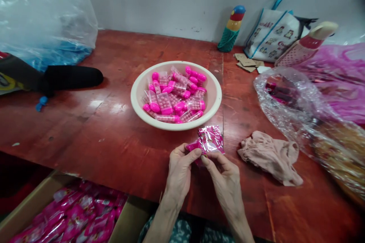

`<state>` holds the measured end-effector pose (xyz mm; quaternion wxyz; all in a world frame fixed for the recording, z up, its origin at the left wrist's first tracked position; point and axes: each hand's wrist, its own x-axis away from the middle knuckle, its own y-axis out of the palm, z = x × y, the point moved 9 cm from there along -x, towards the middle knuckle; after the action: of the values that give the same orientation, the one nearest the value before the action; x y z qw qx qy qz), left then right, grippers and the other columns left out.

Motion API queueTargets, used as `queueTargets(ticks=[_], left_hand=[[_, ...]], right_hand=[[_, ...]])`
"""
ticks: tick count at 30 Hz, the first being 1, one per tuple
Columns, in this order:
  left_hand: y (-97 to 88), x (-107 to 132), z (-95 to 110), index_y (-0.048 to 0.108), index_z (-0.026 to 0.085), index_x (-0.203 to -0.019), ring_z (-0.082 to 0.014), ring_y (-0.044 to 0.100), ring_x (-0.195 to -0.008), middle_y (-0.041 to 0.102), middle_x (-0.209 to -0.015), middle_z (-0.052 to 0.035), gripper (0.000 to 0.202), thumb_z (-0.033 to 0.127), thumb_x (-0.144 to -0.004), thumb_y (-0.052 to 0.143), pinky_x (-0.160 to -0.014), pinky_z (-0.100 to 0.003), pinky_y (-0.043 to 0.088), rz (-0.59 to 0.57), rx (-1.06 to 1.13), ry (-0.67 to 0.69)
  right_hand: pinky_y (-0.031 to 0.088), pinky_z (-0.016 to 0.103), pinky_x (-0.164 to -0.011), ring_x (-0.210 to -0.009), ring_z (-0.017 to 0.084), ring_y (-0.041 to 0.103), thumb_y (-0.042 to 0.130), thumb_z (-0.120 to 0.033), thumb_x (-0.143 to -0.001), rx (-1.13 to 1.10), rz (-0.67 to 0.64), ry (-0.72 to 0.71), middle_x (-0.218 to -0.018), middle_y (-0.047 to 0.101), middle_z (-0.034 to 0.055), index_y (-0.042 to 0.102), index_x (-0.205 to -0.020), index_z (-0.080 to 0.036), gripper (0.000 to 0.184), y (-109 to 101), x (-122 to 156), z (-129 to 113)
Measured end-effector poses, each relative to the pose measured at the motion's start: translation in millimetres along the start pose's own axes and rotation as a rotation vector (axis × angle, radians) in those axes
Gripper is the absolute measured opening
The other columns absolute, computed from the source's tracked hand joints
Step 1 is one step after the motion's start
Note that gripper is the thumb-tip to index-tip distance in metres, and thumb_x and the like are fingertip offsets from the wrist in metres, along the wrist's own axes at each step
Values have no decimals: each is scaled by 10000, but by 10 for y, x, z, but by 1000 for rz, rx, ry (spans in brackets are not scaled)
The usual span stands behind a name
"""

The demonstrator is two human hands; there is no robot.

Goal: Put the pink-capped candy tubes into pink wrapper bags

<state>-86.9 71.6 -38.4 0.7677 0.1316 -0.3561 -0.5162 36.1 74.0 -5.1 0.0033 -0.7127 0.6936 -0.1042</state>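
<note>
My left hand [180, 167] and my right hand [225, 176] meet over the near edge of a red wooden table [114, 121]. Together they pinch a small shiny pink packet [211, 139], with a pink capsule [193, 146] at its left end under my left thumb. Both hands are closed on it. Just beyond them stands a cream bowl [137, 95] holding several clear capsules with pink caps and pink beads [173, 97].
A cardboard box [37, 197] of pink packets sits below the table at bottom left. A crumpled beige cloth [270, 155] lies right of my hands. Clear plastic bags [299, 110] fill the right side, another bag [42, 19] the far left. A black object [71, 77], a bottle [232, 28] and a tote bag [273, 34] stand behind.
</note>
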Motion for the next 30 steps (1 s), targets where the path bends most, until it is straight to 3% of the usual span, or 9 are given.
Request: queueTargets(ticks=[4,8,14,17,21,25,27,30], left_hand=[[-13,76,61,599,119,-832,-85,574,-624,652,-701,2,240,96,-634,733,-631,-194,455,-2,-46,19],[-38,164,253,547,177,-960,-109,590,-659,648,-735,18,408,113,-612,750,-621,-204,469,11,-258,157],[-80,256,467,542,192,-743,-129,565,-709,584,-777,16,199,157,-659,719,-666,-236,468,74,-483,401],[-22,275,568,527,181,-629,-127,542,-688,564,-765,11,196,151,-661,718,-648,-231,443,0,-599,488],[126,307,644,634,166,-632,-160,580,-723,622,-787,-28,91,143,-669,714,-676,-251,439,-213,-731,482],[24,274,643,705,159,-669,-176,598,-733,657,-770,-51,94,163,-743,646,-673,-258,449,-207,-628,371],[-121,233,627,712,160,-657,-148,576,-669,644,-693,-27,76,169,-719,671,-636,-236,444,-130,-469,303],[-389,190,632,725,161,-664,-106,555,-607,651,-631,1,36,184,-639,737,-610,-196,447,33,-172,220]], right_hand=[[457,275,-632,-667,161,572,557,-283,-841,44,3,-77,-725,628,20,674,-818,-171,164,-21,15,-48],[441,272,-624,-665,158,556,523,-249,-865,89,-21,-180,-727,615,17,671,-809,-187,170,-7,40,-123],[451,264,-623,-675,157,572,503,-209,-876,172,-16,-308,-756,618,25,642,-829,-186,148,60,85,-169],[455,255,-620,-682,152,579,502,-174,-875,209,5,-391,-761,615,21,637,-842,-197,141,63,100,-233],[466,262,-630,-693,157,587,513,-141,-864,266,-17,-485,-760,616,23,639,-856,-204,141,104,111,-321],[473,260,-591,-658,161,598,520,-167,-862,309,-87,-521,-737,638,25,663,-867,-213,151,180,118,-406],[481,250,-568,-633,159,612,516,-200,-866,305,-116,-528,-730,661,21,673,-891,-220,160,189,109,-539],[489,261,-594,-661,165,626,494,-251,-880,332,-34,-508,-793,685,31,660,-971,-212,193,125,-11,-908]])
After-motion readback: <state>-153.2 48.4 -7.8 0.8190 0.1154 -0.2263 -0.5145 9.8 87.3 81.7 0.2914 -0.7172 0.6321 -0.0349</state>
